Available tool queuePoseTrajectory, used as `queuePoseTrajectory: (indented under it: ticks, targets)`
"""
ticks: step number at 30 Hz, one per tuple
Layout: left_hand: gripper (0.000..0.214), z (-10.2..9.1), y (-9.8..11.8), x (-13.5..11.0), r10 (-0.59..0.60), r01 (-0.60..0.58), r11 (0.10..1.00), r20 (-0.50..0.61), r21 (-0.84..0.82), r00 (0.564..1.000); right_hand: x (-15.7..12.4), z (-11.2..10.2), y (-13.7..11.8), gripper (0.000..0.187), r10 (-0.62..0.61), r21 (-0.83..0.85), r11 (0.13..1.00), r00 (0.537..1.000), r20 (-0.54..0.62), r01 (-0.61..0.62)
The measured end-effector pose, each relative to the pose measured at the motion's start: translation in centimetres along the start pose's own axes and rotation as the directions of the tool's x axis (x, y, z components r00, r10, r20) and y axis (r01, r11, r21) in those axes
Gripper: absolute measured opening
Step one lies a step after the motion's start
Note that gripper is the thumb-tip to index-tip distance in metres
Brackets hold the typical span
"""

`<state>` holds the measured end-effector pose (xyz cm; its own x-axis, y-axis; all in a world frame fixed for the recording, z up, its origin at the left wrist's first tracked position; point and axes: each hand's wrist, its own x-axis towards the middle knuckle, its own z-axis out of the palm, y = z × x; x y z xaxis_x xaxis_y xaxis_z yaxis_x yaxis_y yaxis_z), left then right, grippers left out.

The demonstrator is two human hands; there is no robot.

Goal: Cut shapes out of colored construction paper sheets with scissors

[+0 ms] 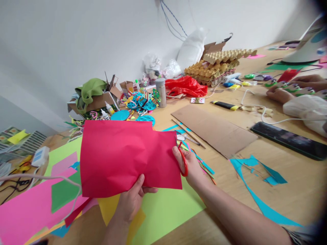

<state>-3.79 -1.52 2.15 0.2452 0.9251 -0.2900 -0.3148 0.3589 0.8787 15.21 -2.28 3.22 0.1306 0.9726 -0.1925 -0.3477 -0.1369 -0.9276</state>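
A large sheet of red paper [114, 156] is held up in front of me, with a stepped notch in its upper edge toward the right. My left hand [134, 199] pinches its lower edge, thumb on the near face and fingers behind. At the sheet's right edge my right hand [187, 163] grips red-handled scissors [184, 163]. Their blades are mostly hidden, so whether they are open cannot be told. Beneath the sheet lie light green paper [168, 211] and yellow paper [109, 207].
Pink paper [28, 207] spreads at the left. Cardboard [212, 127], a black phone [288, 139] and blue paper scraps [258, 190] lie to the right. A metal bottle [160, 92] and egg trays [214, 66] stand behind. Another person's hands [283, 93] are at the far right.
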Motion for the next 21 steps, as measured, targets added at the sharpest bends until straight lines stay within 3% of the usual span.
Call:
queuePoseTrajectory:
  ticks: [5,21]
  targets:
    - [0.048,-0.06,-0.14,0.08,0.001,-0.001,1.000,0.010,-0.006,1.000,0.25,-0.57,0.34,0.054,-0.012,-0.103,0.995,0.998,-0.068,0.005]
    - [0.054,-0.13,-0.22,0.11,-0.004,0.003,1.000,-0.034,-0.025,0.999,0.09,-0.04,0.24,0.046,-0.057,0.059,0.997,0.998,-0.017,0.058]
